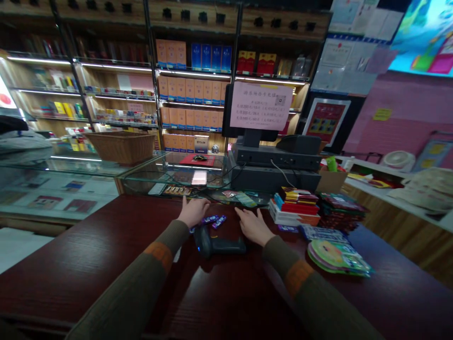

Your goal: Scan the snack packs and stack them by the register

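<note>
The left hand is poised over the dark wooden counter with its fingers bent and one fingertip lifted toward the far side; whether anything is pinched under it cannot be told. The right hand is loose and free, palm down, its fingers parted and pointing forward and inward. Between the two, just beside the left hand, small purple packets lie on the counter, one partly covered by the scanner's head. This black handheld scanner lies on its side nearer the body than the hands, its head below the left hand, its handle reaching toward the right wrist, a small blue light showing at its left edge. To the right of the right hand stands a stack of boxes in white, red and yellow, with another purple packet at its near side; farther right are blue packets, round green-edged packages and a pile of dark red packs. Beyond both hands runs a glass display case, and past the right hand a monitor bears a printed sign.
</note>
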`<action>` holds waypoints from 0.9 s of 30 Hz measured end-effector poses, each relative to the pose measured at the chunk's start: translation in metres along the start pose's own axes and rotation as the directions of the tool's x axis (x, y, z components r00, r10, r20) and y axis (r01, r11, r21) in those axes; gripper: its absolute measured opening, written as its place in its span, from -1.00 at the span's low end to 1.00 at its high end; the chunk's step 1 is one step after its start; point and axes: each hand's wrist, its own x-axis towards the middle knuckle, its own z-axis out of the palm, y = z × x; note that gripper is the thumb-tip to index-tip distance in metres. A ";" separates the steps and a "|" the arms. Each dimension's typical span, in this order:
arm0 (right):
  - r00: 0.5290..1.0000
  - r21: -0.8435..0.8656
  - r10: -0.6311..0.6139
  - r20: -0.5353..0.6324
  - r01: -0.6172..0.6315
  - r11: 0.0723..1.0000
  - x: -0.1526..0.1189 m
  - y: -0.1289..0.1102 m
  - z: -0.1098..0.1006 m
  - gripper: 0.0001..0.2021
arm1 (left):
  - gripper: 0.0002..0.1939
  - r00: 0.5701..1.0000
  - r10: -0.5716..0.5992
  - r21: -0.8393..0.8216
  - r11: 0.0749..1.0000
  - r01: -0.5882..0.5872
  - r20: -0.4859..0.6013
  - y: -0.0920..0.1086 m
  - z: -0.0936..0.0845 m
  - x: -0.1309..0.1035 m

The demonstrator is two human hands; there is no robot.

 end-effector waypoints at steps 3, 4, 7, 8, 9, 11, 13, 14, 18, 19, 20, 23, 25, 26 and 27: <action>1.000 0.010 -0.013 0.017 0.013 1.000 0.006 -0.008 0.002 -0.38 | -0.65 0.999 -0.033 0.001 0.999 0.033 0.017 -0.015 0.000 -0.004; 1.000 0.018 -0.019 0.021 0.018 1.000 0.008 -0.010 0.002 -0.37 | -0.64 0.999 -0.039 -0.001 0.999 0.039 0.021 -0.020 0.001 -0.006; 0.999 0.045 -0.038 0.024 0.037 0.998 0.013 -0.017 0.003 -0.37 | -0.66 0.998 -0.058 -0.026 0.998 0.058 0.030 -0.032 0.006 -0.010; 0.999 0.053 -0.047 0.026 0.046 0.998 0.015 -0.019 0.003 -0.37 | -0.66 0.997 -0.064 -0.037 0.997 0.066 0.034 -0.036 0.008 -0.012; 0.998 0.058 -0.055 0.030 0.053 0.997 0.016 -0.021 0.003 -0.36 | -0.67 0.997 -0.071 -0.048 0.996 0.072 0.037 -0.038 0.010 -0.013; 0.997 0.063 -0.070 0.034 0.068 0.996 0.019 -0.026 0.003 -0.36 | -0.67 0.996 -0.082 -0.073 0.994 0.086 0.046 -0.043 0.015 -0.015; 0.996 0.063 -0.087 0.035 0.084 0.994 0.022 -0.030 0.004 -0.36 | -0.68 0.994 -0.091 -0.096 0.991 0.096 0.053 -0.045 0.019 -0.017; 0.995 0.062 -0.097 0.037 0.094 0.994 0.023 -0.032 0.004 -0.37 | -0.69 0.994 -0.094 -0.106 0.989 0.100 0.054 -0.046 0.020 -0.018; 0.987 0.062 -0.149 0.053 0.146 0.987 0.029 -0.037 0.006 -0.37 | -0.70 0.993 -0.107 -0.135 0.984 0.113 0.051 -0.048 0.024 -0.021; 0.985 0.063 -0.160 0.057 0.157 0.986 0.031 -0.038 0.007 -0.37 | -0.70 0.992 -0.112 -0.141 0.983 0.118 0.052 -0.048 0.025 -0.022; 0.984 0.065 -0.170 0.059 0.166 0.984 0.032 -0.038 0.008 -0.37 | -0.70 0.992 -0.115 -0.146 0.982 0.122 0.052 -0.048 0.026 -0.022; 0.979 0.069 -0.194 0.057 0.190 0.979 0.038 -0.038 0.011 -0.37 | -0.71 0.992 -0.116 -0.156 0.980 0.122 0.049 -0.049 0.031 -0.023; 0.978 0.070 -0.203 0.053 0.199 0.978 0.041 -0.037 0.013 -0.36 | -0.72 0.993 -0.111 -0.173 0.978 0.117 0.044 -0.050 0.035 -0.023; 0.977 0.070 -0.205 0.054 0.201 0.977 0.042 -0.037 0.014 -0.36 | -0.72 0.993 -0.110 -0.185 0.976 0.116 0.041 -0.051 0.037 -0.023; 0.977 0.070 -0.207 0.054 0.203 0.977 0.043 -0.037 0.014 -0.36 | -0.71 0.993 -0.109 -0.197 0.974 0.115 0.039 -0.051 0.039 -0.022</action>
